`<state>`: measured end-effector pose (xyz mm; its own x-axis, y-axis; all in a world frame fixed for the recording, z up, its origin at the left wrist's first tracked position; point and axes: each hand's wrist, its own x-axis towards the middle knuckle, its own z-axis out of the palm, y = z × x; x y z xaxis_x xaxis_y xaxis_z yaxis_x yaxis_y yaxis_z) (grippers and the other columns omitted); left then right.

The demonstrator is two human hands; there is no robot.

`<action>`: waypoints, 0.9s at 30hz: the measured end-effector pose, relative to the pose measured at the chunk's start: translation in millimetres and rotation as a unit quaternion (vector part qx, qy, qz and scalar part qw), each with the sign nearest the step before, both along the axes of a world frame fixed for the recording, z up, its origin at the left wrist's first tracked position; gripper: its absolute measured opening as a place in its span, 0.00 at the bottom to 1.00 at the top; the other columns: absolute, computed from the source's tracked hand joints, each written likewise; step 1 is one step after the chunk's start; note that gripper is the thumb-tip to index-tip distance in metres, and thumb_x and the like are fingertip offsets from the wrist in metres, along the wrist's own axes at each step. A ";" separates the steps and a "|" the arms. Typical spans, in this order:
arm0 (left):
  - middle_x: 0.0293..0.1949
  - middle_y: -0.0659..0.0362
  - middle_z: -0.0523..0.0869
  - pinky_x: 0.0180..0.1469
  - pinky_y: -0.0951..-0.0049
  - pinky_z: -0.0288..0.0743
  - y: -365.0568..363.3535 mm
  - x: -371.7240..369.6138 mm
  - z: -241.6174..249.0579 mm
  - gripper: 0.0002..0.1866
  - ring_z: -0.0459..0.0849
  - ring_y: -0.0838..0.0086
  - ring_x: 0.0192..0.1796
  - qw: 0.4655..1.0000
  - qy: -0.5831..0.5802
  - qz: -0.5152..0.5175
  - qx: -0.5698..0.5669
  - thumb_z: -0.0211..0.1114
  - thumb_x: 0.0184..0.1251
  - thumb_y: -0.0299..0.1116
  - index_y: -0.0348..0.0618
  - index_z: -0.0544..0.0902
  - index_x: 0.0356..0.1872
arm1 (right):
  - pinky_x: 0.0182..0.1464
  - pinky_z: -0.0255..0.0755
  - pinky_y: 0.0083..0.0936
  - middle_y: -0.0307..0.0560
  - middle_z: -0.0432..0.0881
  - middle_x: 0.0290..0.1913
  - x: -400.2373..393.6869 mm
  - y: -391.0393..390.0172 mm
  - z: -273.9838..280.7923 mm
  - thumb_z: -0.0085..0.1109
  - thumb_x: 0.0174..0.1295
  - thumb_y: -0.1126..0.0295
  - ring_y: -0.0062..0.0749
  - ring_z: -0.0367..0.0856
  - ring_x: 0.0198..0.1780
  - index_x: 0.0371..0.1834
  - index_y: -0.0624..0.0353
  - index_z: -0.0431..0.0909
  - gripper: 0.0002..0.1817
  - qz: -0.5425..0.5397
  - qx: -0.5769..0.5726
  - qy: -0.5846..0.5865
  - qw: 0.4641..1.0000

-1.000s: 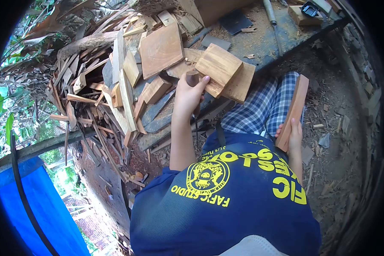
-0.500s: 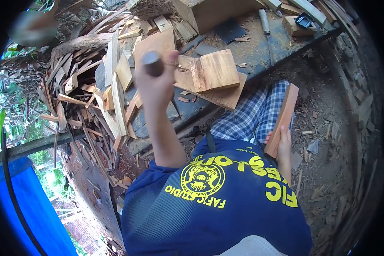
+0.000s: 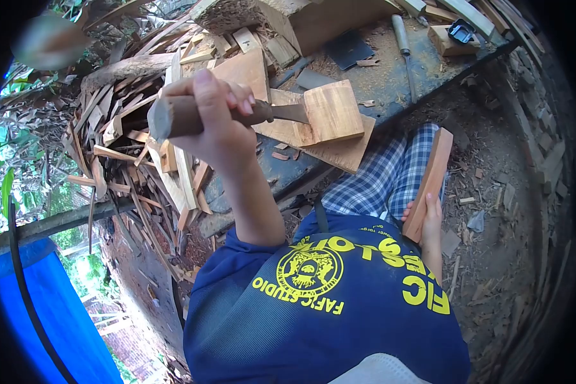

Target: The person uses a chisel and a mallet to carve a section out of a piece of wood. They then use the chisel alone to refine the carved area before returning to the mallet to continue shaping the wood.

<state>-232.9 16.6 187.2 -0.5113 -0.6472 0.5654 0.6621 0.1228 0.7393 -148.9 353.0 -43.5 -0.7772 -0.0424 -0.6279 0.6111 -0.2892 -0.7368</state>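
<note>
My left hand (image 3: 221, 118) is wrapped round the thick dark handle of a chisel (image 3: 291, 112). The blade points right, its tip at the stepped edge of a pale wooden block (image 3: 333, 112). That block rests on a flat board (image 3: 345, 153) on the low bench. Down by my lap on the right, my right hand (image 3: 431, 221) grips the lower end of a reddish squared wooden bar (image 3: 429, 182), which slants upward along my checked-cloth leg.
On the dark bench (image 3: 381, 86) lie a second chisel (image 3: 402, 48), a dark flat plate (image 3: 349, 50) and a wood piece with a small black object (image 3: 461, 31). A big timber block (image 3: 326, 22) stands behind. Offcuts (image 3: 118, 121) pile up at left.
My left hand has turned the chisel from end-on to lying sideways, bringing its blade to the pale block. My right hand keeps the wooden bar in nearly the same place.
</note>
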 end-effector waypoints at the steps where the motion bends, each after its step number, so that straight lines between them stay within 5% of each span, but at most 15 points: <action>1: 0.16 0.61 0.71 0.17 0.75 0.69 0.7 -2.7 -2.1 0.08 0.71 0.79 0.14 1.000 -0.019 0.007 -0.009 0.62 0.70 0.25 0.40 0.71 0.33 | 0.26 0.82 0.29 0.51 0.77 0.31 0.3 0.8 -0.9 0.45 0.77 0.51 0.34 0.82 0.27 0.58 0.60 0.63 0.22 -0.002 0.001 0.000 1.000; 27: 0.15 0.59 0.74 0.20 0.75 0.70 10.7 -16.9 4.9 0.07 0.72 0.79 0.14 0.996 -0.064 -0.011 -0.067 0.59 0.71 0.23 0.37 0.71 0.33 | 0.26 0.82 0.27 0.49 0.77 0.31 -3.7 -0.7 5.6 0.43 0.78 0.54 0.31 0.82 0.26 0.58 0.60 0.62 0.20 -0.002 -0.004 -0.012 1.000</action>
<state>-249.8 27.2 192.1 -0.5983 -0.5585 0.5745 0.5663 0.2125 0.7963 -152.6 352.3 -37.9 -0.7616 -0.0446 -0.6465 0.6279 -0.2976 -0.7191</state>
